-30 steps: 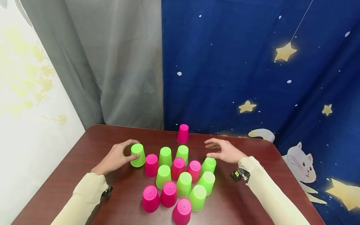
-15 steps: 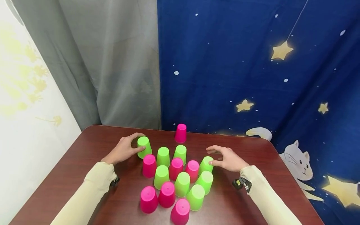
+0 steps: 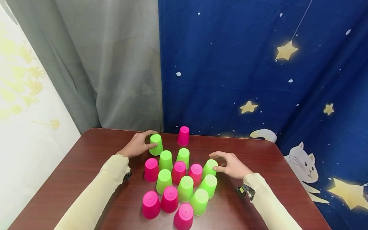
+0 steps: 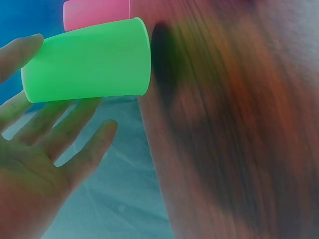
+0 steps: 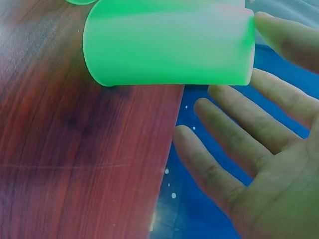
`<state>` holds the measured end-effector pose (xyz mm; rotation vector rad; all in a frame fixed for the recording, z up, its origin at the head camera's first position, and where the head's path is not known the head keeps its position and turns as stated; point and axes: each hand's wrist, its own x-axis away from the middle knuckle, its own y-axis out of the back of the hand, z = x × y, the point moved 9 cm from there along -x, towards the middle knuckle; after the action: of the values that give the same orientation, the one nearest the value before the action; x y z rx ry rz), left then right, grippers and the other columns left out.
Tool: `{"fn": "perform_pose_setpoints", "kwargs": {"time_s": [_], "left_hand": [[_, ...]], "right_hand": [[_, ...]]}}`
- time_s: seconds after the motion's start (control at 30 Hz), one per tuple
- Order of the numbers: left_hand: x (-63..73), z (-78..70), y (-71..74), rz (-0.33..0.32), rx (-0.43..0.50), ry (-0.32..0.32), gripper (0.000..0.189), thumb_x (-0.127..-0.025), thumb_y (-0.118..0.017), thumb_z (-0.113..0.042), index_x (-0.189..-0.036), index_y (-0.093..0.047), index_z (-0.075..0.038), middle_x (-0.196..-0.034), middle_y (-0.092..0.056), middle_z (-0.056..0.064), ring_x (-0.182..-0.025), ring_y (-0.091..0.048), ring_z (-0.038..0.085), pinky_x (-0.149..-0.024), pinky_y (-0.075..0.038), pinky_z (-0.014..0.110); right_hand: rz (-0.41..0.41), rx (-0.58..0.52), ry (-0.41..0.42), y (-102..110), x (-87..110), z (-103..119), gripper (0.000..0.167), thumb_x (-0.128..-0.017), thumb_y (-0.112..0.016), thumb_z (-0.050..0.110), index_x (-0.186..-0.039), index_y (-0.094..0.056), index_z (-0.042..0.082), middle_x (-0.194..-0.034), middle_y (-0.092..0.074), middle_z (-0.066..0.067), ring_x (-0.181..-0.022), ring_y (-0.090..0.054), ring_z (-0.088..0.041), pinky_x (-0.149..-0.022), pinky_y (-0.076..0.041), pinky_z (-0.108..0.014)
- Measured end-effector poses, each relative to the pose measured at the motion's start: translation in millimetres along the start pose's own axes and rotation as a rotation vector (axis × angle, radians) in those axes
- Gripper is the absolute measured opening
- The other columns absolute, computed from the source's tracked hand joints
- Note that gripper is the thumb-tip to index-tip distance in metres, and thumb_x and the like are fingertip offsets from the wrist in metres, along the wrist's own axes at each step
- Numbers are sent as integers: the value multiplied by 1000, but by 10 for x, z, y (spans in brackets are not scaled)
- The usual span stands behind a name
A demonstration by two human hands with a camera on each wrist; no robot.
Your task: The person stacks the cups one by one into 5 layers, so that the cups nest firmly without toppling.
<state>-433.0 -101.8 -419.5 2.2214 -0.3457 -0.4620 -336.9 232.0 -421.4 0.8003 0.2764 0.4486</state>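
Observation:
My left hand (image 3: 137,145) holds an upside-down green plastic cup (image 3: 156,145) between thumb and fingers, behind the left of the group. In the left wrist view, a shadow shows beside the rim of this green cup (image 4: 89,62), which looks raised off the table. At the right side, the thumb of my right hand (image 3: 232,164) touches another upside-down green cup (image 3: 209,170) near its top, with the fingers reaching behind it. The right wrist view shows that green cup (image 5: 169,45) between thumb and fingers; whether it is lifted, I cannot tell.
Several green and pink cups, such as a pink cup (image 3: 169,199) in front, stand upside down close together on the brown table (image 3: 244,198). A lone pink cup (image 3: 183,136) stands near the back edge. Behind the table hang a grey curtain (image 3: 129,80) and a blue curtain (image 3: 218,80).
My left hand has carried its green cup rightward and toward the back edge. My right hand has come down to the green cup on the right, which has hardly moved.

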Motion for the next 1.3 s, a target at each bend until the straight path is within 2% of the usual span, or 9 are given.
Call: {"fn": "perform_pose_setpoints", "kwargs": {"time_s": [0.2,0.47,0.7,0.93,1.13,1.3], "left_hand": [[-168,-35,-47,23,-2,-13,52,-91,-74,-28,-137,-58,-10,-132,-65,13,-124,-60,34,-104,-50,54],[-362,-107,-69,89,25,-25,51,-92,-73,-25,-137,-57,-7,-127,-67,17,-113,-66,33,-99,-54,51],[-533,-144,-115,110,-64,-61,49,-90,-75,-26,-134,-60,-8,-121,-70,14,-110,-67,29,-96,-55,46],[-636,-105,-208,156,-89,-32,52,-90,-75,-24,-136,-59,-6,-122,-69,15,-111,-66,30,-97,-55,46],[-730,-97,-254,168,-140,-34,52,-91,-74,-22,-137,-57,-4,-126,-68,18,-116,-63,36,-101,-52,49],[-792,-124,-302,171,-145,-37,52,-92,-72,-21,-138,-56,-2,-123,-68,18,-112,-63,36,-99,-53,48]], "right_hand": [[-1,-21,5,-28,3,-19,48,-88,-77,20,-133,-61,12,-130,-66,-14,-120,-64,-33,-94,-57,-50],[-28,-8,40,-40,9,-21,48,-86,-79,17,-130,-63,8,-117,-72,-6,-107,-68,-25,-90,-60,-41],[-36,-38,44,-79,-5,-45,48,-86,-79,14,-131,-62,7,-117,-71,-6,-106,-69,-24,-90,-60,-40],[-41,-70,34,-107,-9,-57,49,-85,-79,12,-131,-62,12,-116,-72,-7,-105,-70,-23,-90,-61,-37],[-45,-93,27,-113,6,-57,50,-85,-79,10,-132,-62,12,-119,-71,-9,-106,-71,-24,-90,-61,-35],[-48,-108,25,-121,17,-53,50,-86,-78,9,-132,-62,11,-120,-71,-10,-106,-71,-24,-90,-61,-36]]}}
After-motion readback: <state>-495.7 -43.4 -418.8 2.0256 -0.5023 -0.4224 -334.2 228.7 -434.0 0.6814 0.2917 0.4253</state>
